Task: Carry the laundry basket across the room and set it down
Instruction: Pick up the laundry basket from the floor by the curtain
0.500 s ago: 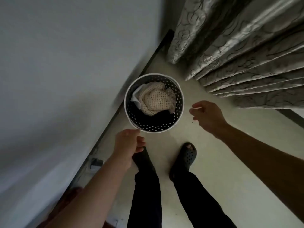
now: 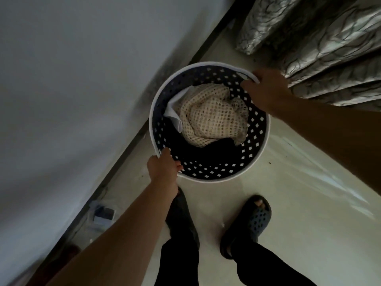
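Note:
A round laundry basket [image 2: 260, 149] with a white rim and dark perforated wall is in front of me, beside the wall. It holds a cream mesh cloth [image 2: 210, 118], a white cloth [image 2: 174, 114] and dark clothes. My left hand [image 2: 164, 168] grips the near-left rim. My right hand [image 2: 266, 89] grips the far-right rim, fingers curled over its edge. I cannot tell whether the basket rests on the floor or is lifted.
A white wall [image 2: 72, 89] with a dark skirting runs along the left. Patterned grey curtains [image 2: 329, 48] hang at the upper right, close to my right hand. My feet in dark clogs [image 2: 253, 221] stand on the pale floor. A small clear packet [image 2: 101, 213] lies by the skirting.
Both hands have closed on the basket rim; before, the right hand hovered open beside it. The basket now looks larger and nearer to the camera.

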Motion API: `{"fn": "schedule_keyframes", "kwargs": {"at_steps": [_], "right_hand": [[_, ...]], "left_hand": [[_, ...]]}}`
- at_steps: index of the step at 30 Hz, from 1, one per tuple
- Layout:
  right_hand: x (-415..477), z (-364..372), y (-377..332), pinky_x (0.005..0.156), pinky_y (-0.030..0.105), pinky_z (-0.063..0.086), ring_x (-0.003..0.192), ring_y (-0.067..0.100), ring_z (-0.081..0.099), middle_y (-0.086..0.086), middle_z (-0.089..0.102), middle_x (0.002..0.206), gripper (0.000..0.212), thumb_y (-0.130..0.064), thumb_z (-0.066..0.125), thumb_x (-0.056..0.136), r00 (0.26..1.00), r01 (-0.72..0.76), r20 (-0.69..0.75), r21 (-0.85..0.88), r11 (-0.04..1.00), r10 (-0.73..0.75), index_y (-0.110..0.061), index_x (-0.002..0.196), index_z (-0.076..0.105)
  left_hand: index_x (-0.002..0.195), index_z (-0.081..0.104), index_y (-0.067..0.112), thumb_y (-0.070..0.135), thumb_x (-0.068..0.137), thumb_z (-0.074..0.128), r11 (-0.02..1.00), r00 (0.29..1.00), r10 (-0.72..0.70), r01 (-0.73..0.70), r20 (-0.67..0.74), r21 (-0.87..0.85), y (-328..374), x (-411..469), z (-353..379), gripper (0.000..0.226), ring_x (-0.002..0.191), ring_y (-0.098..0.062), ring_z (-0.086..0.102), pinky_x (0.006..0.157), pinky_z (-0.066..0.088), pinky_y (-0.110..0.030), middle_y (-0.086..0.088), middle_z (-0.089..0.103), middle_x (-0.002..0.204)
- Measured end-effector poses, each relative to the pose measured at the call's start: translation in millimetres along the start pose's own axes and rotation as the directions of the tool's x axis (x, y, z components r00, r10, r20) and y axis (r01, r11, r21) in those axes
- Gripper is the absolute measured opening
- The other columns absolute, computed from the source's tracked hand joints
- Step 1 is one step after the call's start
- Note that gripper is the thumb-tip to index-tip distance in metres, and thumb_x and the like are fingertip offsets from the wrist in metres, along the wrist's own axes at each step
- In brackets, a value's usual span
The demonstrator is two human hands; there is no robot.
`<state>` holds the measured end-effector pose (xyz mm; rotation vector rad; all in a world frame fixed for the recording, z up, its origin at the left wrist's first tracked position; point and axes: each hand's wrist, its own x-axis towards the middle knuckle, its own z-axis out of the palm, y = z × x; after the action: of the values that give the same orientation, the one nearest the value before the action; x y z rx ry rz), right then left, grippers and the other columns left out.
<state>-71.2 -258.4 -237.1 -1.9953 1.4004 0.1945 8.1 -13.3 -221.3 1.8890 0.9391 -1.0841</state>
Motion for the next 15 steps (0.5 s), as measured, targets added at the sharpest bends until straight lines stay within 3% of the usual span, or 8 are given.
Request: {"fn": "schedule_keyframes", "kwargs": {"at_steps": [3,6,8,9,12,15], "right_hand": [[-0.9,-3.2,3.0,0.074,0.036,0.045,0.101,0.035,0.063,0.022,0.068,0.107,0.039,-0.033,0.051,0.089,1.000,-0.012,-0.016,-0.028,1.000,0.012,-0.001,0.103,0.069],[-15.7,-18.1,4.4,0.078,0.037,0.045,0.104,0.037,0.061,0.024,0.065,0.111,0.043,-0.037,0.048,0.091,0.999,-0.046,0.022,-0.043,0.998,0.047,0.000,0.104,0.067],[-34.5,-35.0,4.3,0.084,0.040,0.046,0.107,0.038,0.059,0.023,0.064,0.113,0.046,-0.040,0.047,0.092,0.998,-0.049,0.033,-0.013,0.999,0.049,-0.001,0.106,0.066],[-46.4,-47.1,4.8,0.088,0.042,0.047,0.107,0.038,0.059,0.023,0.065,0.114,0.047,-0.042,0.046,0.093,0.998,-0.060,0.036,0.011,0.998,0.060,-0.001,0.107,0.066],[-88.5,-91.0,1.9,0.085,0.042,0.048,0.099,0.037,0.062,0.024,0.068,0.103,0.053,-0.042,0.040,0.096,0.996,-0.089,0.010,0.078,0.993,0.088,0.003,0.097,0.068],[-138.7,-140.9,-5.8,0.079,0.042,0.047,0.092,0.039,0.064,0.025,0.069,0.092,0.053,-0.041,0.039,0.096,0.990,-0.137,-0.017,0.144,0.980,0.141,0.001,0.088,0.070]], "left_hand": [[0.126,0.055,0.001,0.028,0.095,0.050,1.000,1.000,0.016,-0.016,-0.013,-0.003,0.2,-3.0,1.2,0.042,0.060,-0.018,0.057,0.086,0.055,-0.041,-0.009,0.060,0.081],[0.125,0.056,0.002,0.030,0.095,0.047,0.996,0.996,0.072,-0.068,-0.060,0.059,8.2,-21.0,-4.7,0.042,0.065,-0.020,0.061,0.065,0.054,-0.034,-0.013,0.062,0.098],[0.123,0.058,0.001,0.028,0.094,0.047,0.989,0.989,0.120,-0.112,-0.083,0.101,16.0,-40.6,-14.6,0.041,0.088,-0.029,0.069,0.067,0.053,-0.033,-0.019,0.066,0.110],[0.117,0.060,-0.001,0.025,0.094,0.046,0.983,0.987,0.145,-0.135,-0.076,0.123,20.2,-54.4,-20.8,0.037,0.092,-0.030,0.069,0.066,0.054,-0.032,-0.019,0.067,0.107],[0.078,0.057,0.005,0.017,0.093,0.045,0.955,0.970,0.240,-0.231,-0.025,0.185,31.3,-106.1,-44.0,0.023,0.059,-0.019,0.055,0.047,0.044,-0.024,-0.009,0.056,0.072],[0.068,0.046,0.012,0.021,0.090,0.046,0.920,0.939,0.344,-0.333,-0.016,0.207,34.5,-163.7,-68.8,0.024,0.062,-0.020,0.047,0.057,0.039,-0.031,-0.009,0.047,0.069]]}}
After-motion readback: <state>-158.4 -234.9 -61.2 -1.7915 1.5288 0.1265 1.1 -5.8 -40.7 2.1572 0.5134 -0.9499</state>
